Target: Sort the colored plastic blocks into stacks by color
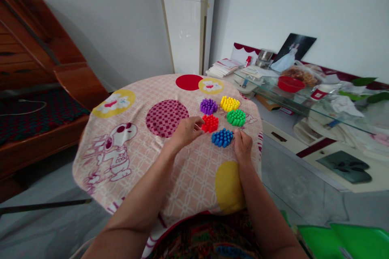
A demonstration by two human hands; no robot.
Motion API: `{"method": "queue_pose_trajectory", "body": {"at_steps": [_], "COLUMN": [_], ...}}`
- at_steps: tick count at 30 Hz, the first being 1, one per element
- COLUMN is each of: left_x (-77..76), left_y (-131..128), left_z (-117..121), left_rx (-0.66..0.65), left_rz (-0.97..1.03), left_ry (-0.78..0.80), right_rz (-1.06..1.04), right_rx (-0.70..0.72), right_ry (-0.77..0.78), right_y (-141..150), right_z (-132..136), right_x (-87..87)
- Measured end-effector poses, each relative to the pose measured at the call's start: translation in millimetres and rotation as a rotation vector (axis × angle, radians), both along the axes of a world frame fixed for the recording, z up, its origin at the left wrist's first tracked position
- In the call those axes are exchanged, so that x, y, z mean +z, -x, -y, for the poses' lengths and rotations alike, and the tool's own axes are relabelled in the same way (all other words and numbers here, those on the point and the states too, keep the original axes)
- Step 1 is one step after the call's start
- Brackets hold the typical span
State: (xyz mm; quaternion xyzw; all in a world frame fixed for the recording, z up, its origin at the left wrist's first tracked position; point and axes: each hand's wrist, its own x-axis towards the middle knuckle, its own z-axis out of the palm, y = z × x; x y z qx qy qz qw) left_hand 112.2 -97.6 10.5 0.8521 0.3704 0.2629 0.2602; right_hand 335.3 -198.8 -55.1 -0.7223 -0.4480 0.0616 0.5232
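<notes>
Five clusters of small upright plastic pegs stand close together on the patterned tablecloth [194,178]. The red pegs [210,123] are in the middle, with my left hand [189,131] at their left side. Its thumb and fingers are apart around that edge, and I see nothing held between them. My right hand [242,145] rests with curled fingers at the right edge of the blue pegs [223,138]; whatever its fingertips hold is hidden. Behind are the purple pegs [208,106], the yellow pegs [229,103] and the green pegs [236,117].
On the right, a glass shelf [319,109] carries a red bowl [291,83], a paper cup [320,91] and papers [225,67]. A wooden bench [73,81] stands at left. A white cabinet-like appliance [184,28] is behind the table. Green plastic [358,240] shows at lower right.
</notes>
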Motion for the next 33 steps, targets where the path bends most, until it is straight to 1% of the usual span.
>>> {"method": "queue_pose_trajectory", "body": {"at_steps": [2, 4, 5, 7, 9, 11, 15, 19, 24, 28, 29, 33], "left_x": [8.5, 12.7, 13.0, 11.2, 8.4, 6.6, 6.3, 6.6, 7.6, 1.6, -1.4, -11.0], "left_y": [26, 54, 67, 86, 92, 88, 62, 37, 18, 14, 13, 7], "left_z": [-14, -27, -31, -36, -36, -31, -20, -11, 2, 9, 10, 9], "left_rx": [0.108, 0.167, 0.170, 0.133, 0.090, 0.044, -0.076, -0.184, -0.212, -0.266, -0.262, -0.175], "left_rz": [-0.055, -0.200, -0.287, -0.434, -0.499, -0.527, -0.587, -0.539, -0.372, -0.368, -0.369, -0.324], "left_ry": [-0.002, 0.024, 0.050, 0.126, 0.189, 0.220, 0.205, 0.194, 0.136, 0.092, 0.066, -0.055], "right_rz": [0.000, 0.002, 0.005, 0.013, 0.019, 0.025, 0.029, 0.005, -0.008, 0.003, 0.007, 0.003], "right_rx": [0.012, 0.016, 0.014, 0.010, 0.006, 0.004, -0.008, -0.017, -0.007, -0.012, -0.011, -0.016], "right_ry": [0.006, 0.010, 0.010, 0.007, 0.003, 0.001, 0.013, 0.018, 0.010, 0.011, 0.011, 0.016], "right_y": [0, -1, -1, -1, -1, -1, -1, 0, 0, 0, 0, 0], "right_z": [0, 0, 0, 0, 0, 0, -1, -1, 0, 0, 0, 0], "right_x": [-0.5, -1.1, -1.3, -1.4, -1.2, -0.8, -0.3, -0.3, -0.2, 0.2, 0.3, 1.1]}}
